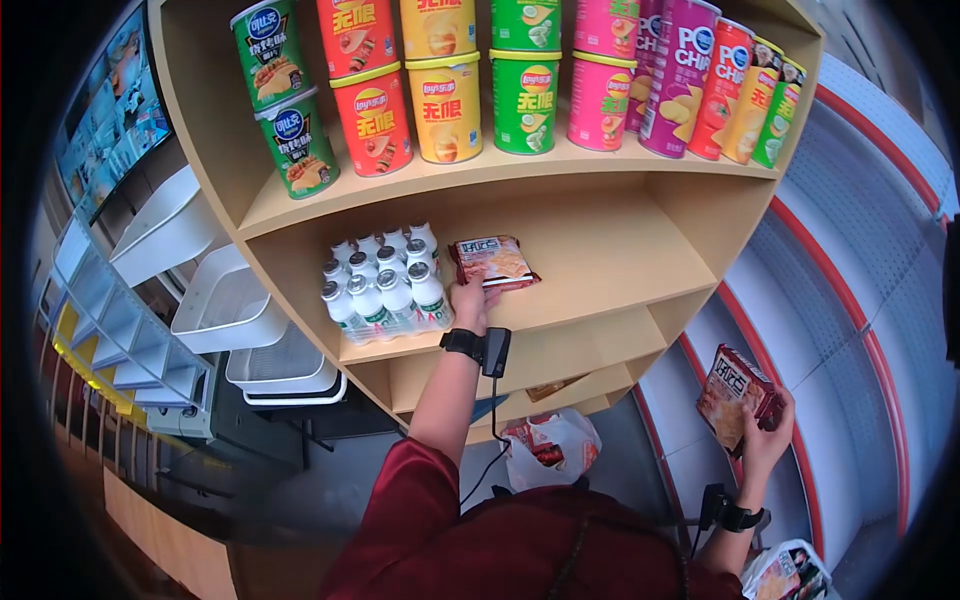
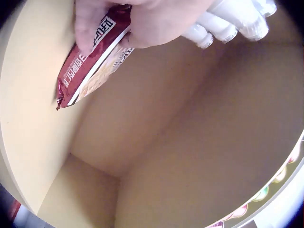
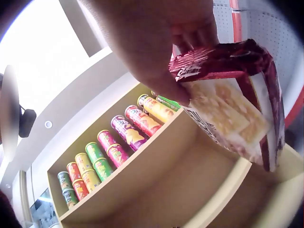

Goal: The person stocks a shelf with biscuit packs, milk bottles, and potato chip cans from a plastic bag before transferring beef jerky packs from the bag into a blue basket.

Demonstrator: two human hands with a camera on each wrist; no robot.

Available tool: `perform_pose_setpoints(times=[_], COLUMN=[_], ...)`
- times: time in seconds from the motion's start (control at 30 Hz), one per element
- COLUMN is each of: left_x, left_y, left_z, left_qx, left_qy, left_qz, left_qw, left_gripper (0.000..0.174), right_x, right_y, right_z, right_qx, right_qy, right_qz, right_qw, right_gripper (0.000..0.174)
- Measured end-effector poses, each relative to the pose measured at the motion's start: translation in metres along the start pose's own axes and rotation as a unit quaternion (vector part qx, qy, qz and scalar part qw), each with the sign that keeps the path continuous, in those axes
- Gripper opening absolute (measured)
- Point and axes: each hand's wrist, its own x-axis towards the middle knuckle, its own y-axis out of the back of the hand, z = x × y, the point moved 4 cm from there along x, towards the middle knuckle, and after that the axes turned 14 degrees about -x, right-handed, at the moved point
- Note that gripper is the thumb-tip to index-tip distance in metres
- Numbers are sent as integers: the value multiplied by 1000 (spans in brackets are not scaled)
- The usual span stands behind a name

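Observation:
My left hand (image 1: 470, 303) grips the near edge of a dark red biscuit packet (image 1: 497, 258) on the middle shelf. In the left wrist view, thumb and fingers pinch that packet (image 2: 97, 64) from two sides, and it stands tilted close to the shelf board. Just left of this hand is a shrink-wrapped pack of small white bottles (image 1: 375, 290) with silver caps. Off to the right, away from the shelf, my right hand (image 1: 768, 437) holds a second red biscuit packet (image 1: 728, 392). Its front, with pictured biscuits, shows large in the right wrist view.
Chip canisters (image 1: 450, 110) line the shelf above. Lower down, a white plastic bag (image 1: 575, 445) with red packets sits by the cabinet's foot. White baskets (image 1: 235, 300) stand at the left, red-edged metal shelving (image 1: 840, 300) at the right. Another bag (image 1: 790, 575) is at bottom right.

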Motion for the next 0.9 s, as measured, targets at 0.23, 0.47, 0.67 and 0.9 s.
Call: perform_pose_setpoints(times=[0.23,0.47,0.67,0.9], left_x=[49,-66,-114,-124], left_y=[28,12,10,14], left_z=[-18,-11,-1,5], left_qx=[186,329,373,511], left_qy=[-226,-359,-336,-451], left_qz=[147,13,-123,-121], left_qw=[945,873,856,721], left_gripper=[23,51,42,54], right_x=[31,44,18,-3], right_y=[-63,-187,-298,-363], right_z=[-9,-56,-130,-188], right_qx=[86,421,519,575], right_qy=[13,33,19,-89], right_qz=[-112,-284,-405,-472], right_qw=[990,861,752,662], right_gripper=[50,54,55,77])
